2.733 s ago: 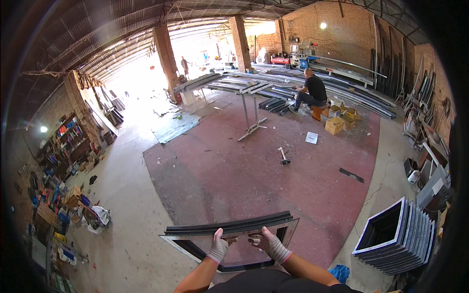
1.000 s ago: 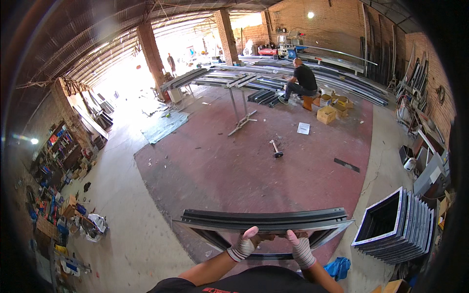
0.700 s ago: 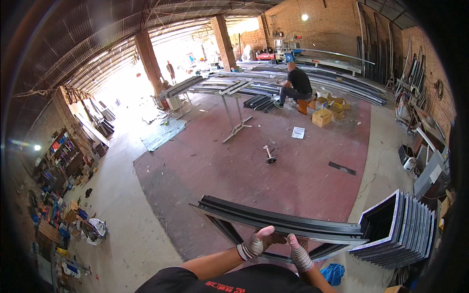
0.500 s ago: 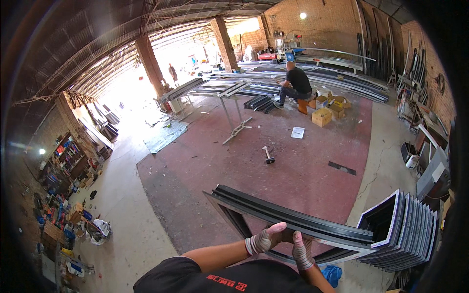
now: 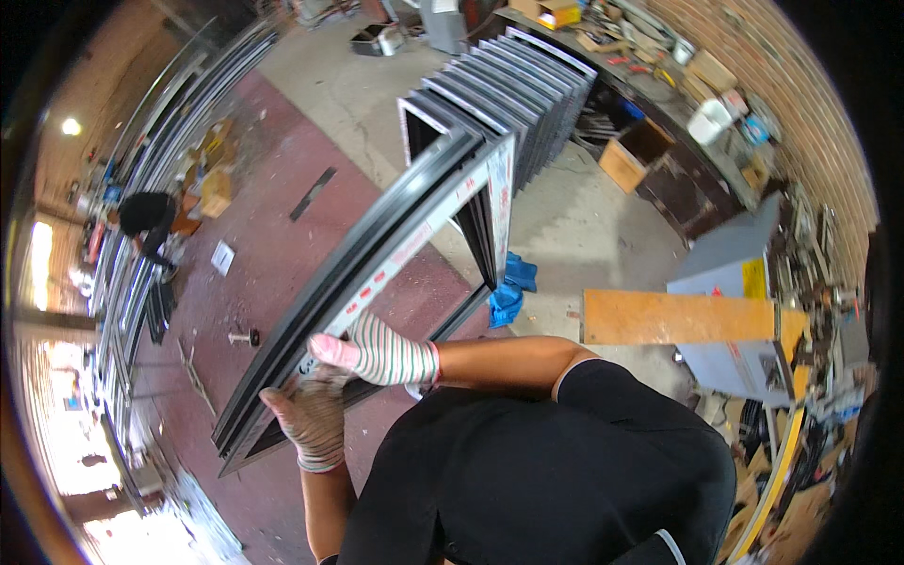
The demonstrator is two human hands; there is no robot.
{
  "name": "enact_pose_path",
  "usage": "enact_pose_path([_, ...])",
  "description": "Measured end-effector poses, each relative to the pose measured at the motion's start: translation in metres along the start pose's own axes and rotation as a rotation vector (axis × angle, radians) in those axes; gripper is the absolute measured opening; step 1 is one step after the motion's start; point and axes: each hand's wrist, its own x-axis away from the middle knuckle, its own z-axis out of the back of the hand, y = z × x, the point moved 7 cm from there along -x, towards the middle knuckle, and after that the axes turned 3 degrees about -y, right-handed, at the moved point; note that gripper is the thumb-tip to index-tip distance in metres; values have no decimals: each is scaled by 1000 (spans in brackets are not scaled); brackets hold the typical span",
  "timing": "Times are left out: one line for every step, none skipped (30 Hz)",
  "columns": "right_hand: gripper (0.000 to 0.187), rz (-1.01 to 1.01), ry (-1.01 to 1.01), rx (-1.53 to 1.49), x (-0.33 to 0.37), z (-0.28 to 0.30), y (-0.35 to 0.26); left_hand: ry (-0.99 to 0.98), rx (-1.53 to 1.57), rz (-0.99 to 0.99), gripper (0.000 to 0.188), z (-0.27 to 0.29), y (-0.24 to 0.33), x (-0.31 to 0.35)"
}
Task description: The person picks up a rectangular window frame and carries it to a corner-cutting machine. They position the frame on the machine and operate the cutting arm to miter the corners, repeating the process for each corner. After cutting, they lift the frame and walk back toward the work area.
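I hold a black metal window frame (image 5: 356,254) with white printed film along its side. My left hand (image 5: 313,417), in a striped glove, is closed on its rail near the lower-left end, thumb on top. My right hand (image 5: 379,350), gloved the same, is closed on that rail just beside the left, its thumb over the edge. The fingers of both hands are partly hidden by the rail. The frame's far end reaches up to a row of similar black frames (image 5: 513,104) standing close together.
A blue cloth or bag (image 5: 508,290) lies on the floor by the frame. To the right are a wooden board (image 5: 673,317), a grey cabinet (image 5: 725,254) and a cluttered bench (image 5: 650,89). A hammer (image 5: 247,336) lies on the red floor; a co-worker (image 5: 146,217) bends beside cartons.
The view has turned to the right, bringing the bench and cabinet in. Both hands still hold the window frame, now slanting steeply across the picture.
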Motion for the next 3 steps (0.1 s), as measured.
enact_pose_path([42,-18,21,14,-1,16,-4,5,-24,25,89,2,-2,-6])
enact_pose_path([41,31,121,-2,-6,31,-10,-211,-2,74,92,-8,1,-16])
enact_pose_path([40,-40,158,-42,-4,49,-10,-145,-40,59,97,0,-5,-20])
